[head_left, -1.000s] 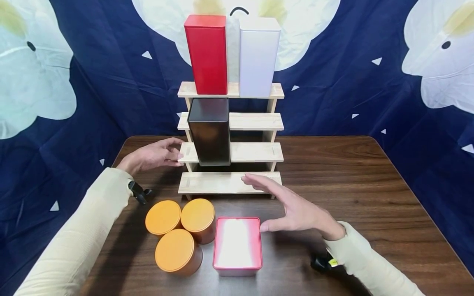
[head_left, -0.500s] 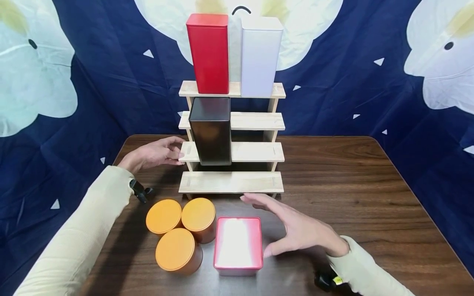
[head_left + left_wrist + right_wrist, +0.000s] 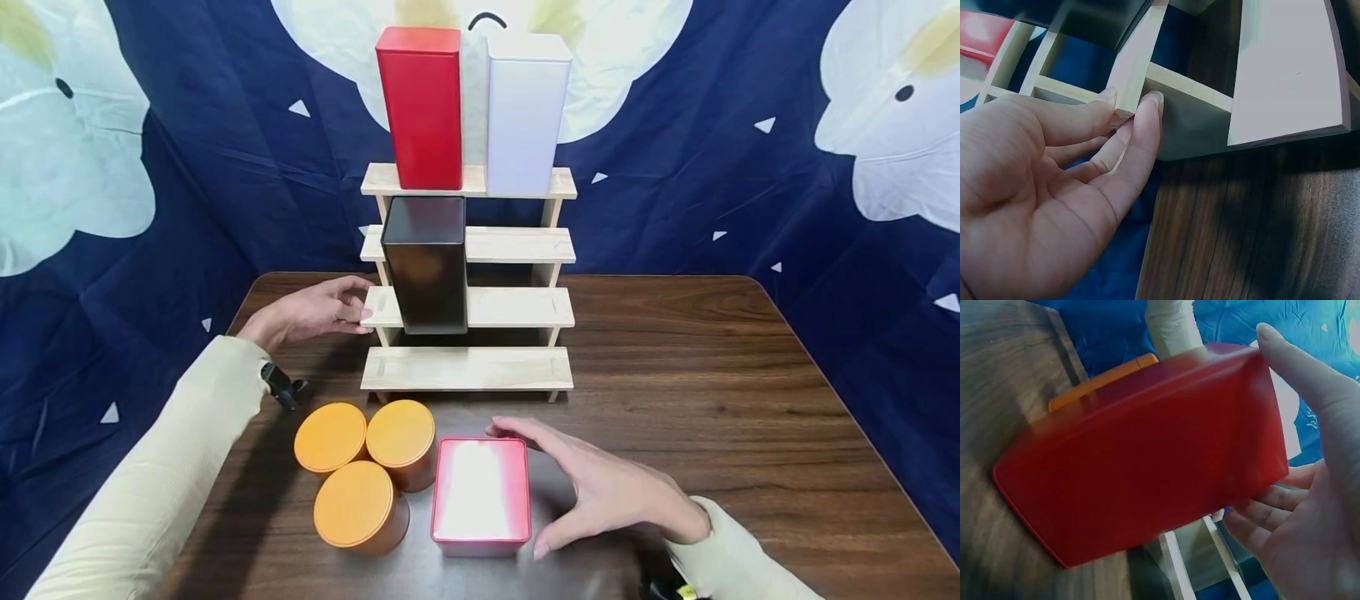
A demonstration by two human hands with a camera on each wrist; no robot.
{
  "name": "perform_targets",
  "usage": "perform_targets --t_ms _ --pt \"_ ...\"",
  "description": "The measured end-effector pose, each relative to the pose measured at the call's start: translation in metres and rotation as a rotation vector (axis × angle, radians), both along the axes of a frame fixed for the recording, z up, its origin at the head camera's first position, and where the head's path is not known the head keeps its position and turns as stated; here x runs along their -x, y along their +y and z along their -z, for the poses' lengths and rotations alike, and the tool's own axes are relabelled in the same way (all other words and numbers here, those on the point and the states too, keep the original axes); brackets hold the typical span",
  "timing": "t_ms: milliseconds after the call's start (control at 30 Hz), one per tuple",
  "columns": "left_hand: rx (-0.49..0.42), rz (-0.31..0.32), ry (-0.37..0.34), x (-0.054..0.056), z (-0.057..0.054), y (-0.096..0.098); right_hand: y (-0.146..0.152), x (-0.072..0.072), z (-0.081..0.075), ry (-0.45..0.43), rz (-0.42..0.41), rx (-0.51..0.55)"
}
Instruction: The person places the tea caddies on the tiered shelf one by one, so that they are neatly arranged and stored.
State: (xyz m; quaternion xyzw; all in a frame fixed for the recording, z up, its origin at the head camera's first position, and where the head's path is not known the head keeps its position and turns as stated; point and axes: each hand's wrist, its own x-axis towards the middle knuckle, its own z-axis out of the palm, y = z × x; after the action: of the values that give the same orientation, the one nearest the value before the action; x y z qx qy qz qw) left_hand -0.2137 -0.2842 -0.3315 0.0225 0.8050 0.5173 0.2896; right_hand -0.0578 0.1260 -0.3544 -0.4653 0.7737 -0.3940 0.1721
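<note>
My left hand [image 3: 311, 315] pinches the left end of a step on the wooden tiered shelf [image 3: 521, 307], thumb on one side and fingers on the other, as the left wrist view shows. At the front of the table stands a square red tin [image 3: 482, 493], its lid bright with glare. Around its right side my right hand [image 3: 603, 487] is spread, fingertips behind the far edge and thumb by the near right corner. In the right wrist view the red tin's side fills the middle; whether the fingers touch it, I cannot tell.
Three orange round tins [image 3: 358, 508] cluster left of the red tin. On the shelf stand a black tin [image 3: 426, 275], a tall red tin [image 3: 422, 117] and a white tin [image 3: 527, 121]. A dark wooden table [image 3: 675, 358] lies beneath, with blue patterned cloth [image 3: 660, 208] behind.
My right hand has come down and nearer, from in front of the lowest step to around the red tin's right side. The left hand keeps its hold on the shelf.
</note>
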Motion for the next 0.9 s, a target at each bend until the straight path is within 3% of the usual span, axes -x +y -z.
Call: perform_targets --t_ms 167,367,567,900 --pt "-0.019 -0.010 -0.005 -0.0004 0.0002 0.0004 -0.0031 -0.0043 0.0028 -0.007 0.014 -0.028" --pt "-0.043 -0.013 -0.008 -0.0013 -0.0010 0.0008 -0.0074 -0.0062 0.0051 0.068 0.019 -0.001" --pt "-0.035 -0.010 -0.009 -0.0018 -0.0014 0.0012 -0.0090 -0.0074 0.0061 0.080 0.055 -0.004" --pt "-0.025 -0.009 -0.009 -0.0010 -0.0015 0.0005 -0.0099 -0.0058 0.0079 0.132 0.052 0.060"
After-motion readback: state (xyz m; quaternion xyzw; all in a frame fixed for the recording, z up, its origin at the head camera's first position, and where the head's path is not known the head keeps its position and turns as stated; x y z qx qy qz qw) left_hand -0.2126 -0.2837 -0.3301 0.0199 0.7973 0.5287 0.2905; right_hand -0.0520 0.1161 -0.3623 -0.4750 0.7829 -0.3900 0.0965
